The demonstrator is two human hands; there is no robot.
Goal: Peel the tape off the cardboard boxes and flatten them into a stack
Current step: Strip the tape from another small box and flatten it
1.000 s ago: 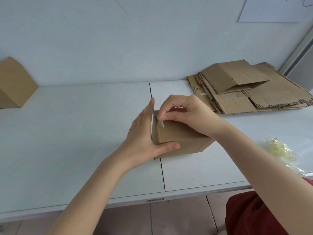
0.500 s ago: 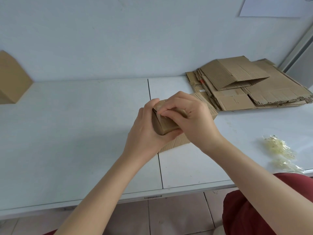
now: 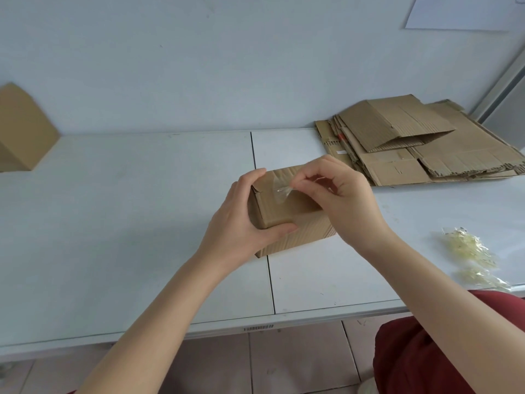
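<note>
We find a small cardboard box (image 3: 287, 214) resting on the white bench (image 3: 127, 223), across its centre seam. The left hand (image 3: 241, 217) grips the box's left end, and the right hand (image 3: 346, 200) pinches a clear tape strip (image 3: 279, 191) partly lifted from its top. Farther right we record the flattened cardboard stack (image 3: 426, 143), and a second box (image 3: 22, 129) stands far left.

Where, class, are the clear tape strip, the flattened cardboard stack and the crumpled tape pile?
clear tape strip (image 3: 281, 191), head view, its lifted middle.
flattened cardboard stack (image 3: 397, 123), head view, the top sheet.
crumpled tape pile (image 3: 466, 247), head view, centre of the clump.
</note>
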